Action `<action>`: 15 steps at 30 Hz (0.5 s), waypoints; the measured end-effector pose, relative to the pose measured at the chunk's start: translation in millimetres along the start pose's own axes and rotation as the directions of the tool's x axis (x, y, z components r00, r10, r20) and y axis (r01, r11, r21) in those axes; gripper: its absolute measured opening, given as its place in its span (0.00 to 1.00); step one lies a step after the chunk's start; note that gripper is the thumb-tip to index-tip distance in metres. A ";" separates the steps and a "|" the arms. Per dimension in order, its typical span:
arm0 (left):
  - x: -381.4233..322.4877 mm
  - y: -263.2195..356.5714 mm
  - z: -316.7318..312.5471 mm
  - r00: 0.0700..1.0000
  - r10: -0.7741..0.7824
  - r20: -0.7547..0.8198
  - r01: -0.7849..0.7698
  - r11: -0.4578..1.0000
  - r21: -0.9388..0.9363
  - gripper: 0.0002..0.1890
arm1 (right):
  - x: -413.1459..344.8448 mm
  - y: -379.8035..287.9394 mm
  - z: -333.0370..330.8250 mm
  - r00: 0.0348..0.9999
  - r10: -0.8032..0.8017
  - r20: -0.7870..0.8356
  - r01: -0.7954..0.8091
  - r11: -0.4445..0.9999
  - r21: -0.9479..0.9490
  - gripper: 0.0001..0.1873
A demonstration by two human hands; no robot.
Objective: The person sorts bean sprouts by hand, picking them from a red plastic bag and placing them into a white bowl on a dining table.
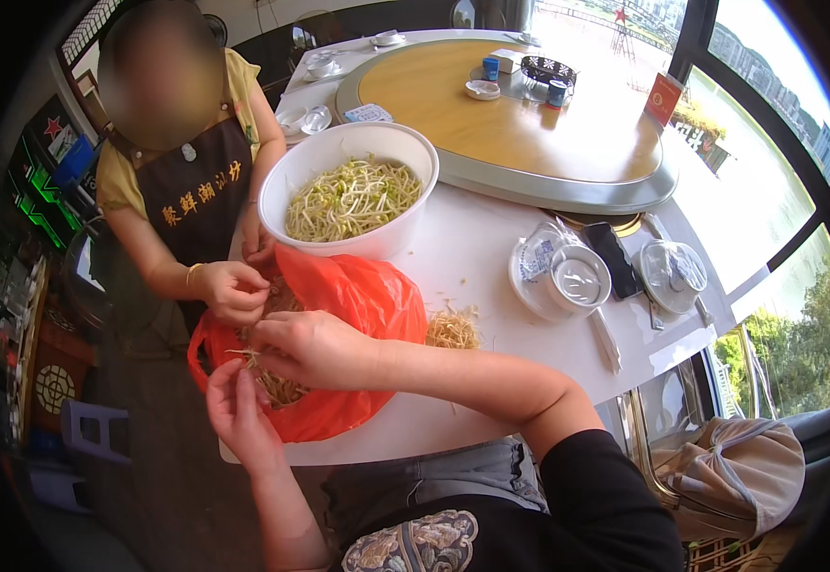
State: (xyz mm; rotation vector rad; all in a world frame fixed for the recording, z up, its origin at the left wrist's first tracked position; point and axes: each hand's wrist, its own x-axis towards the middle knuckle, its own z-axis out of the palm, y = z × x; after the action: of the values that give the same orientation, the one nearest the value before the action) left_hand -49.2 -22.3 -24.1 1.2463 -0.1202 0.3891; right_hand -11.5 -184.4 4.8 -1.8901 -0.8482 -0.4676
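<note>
A pale bean sprout [243, 352] shows at the meeting fingertips of my left hand [243, 411] and my right hand [315, 349]. Both hands pinch at it over an open red plastic bag [357, 293], and the right forearm crosses the bag's front. Inside the bag lies a brownish mass of sprouts or root ends [282, 386], partly hidden by my hands. Behind the bag, a large white tub [272, 196] holds a heap of bean sprouts [354, 200]. A small pile of thin root trimmings [454, 329] rests on the table just right of the bag.
Across the bag, a co-worker's hand [236, 289] pinches near its opening. Wrapped tableware [579, 279], a dark phone [611, 257] and a second wrapped setting [672, 275] lie on the white table [472, 236]. A wooden turntable [443, 93] stands behind. A plastic stool [96, 429] is at left.
</note>
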 end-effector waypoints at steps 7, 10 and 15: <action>-2.6 1.2 3.1 0.999 0.017 0.044 -0.015 0.999 -0.046 0.05 | -4.3 -4.6 -7.3 1.000 0.003 0.029 -0.003 1.000 -0.027 0.08; -4.5 4.4 3.9 0.997 0.058 0.053 -0.054 0.996 -0.069 0.04 | -4.6 -6.3 -4.8 0.999 0.011 0.041 -0.009 1.000 -0.029 0.07; -2.3 4.0 -6.2 0.997 0.077 -0.030 -0.075 0.994 0.079 0.04 | 9.9 -0.9 -1.3 0.974 -0.068 -0.217 0.087 0.993 0.080 0.06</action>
State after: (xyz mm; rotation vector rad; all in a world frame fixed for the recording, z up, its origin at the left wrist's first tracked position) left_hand -53.5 -15.9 -23.2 1.3141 -0.1256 0.4841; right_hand -5.3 -181.7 12.2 -1.6947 -0.7878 -0.6589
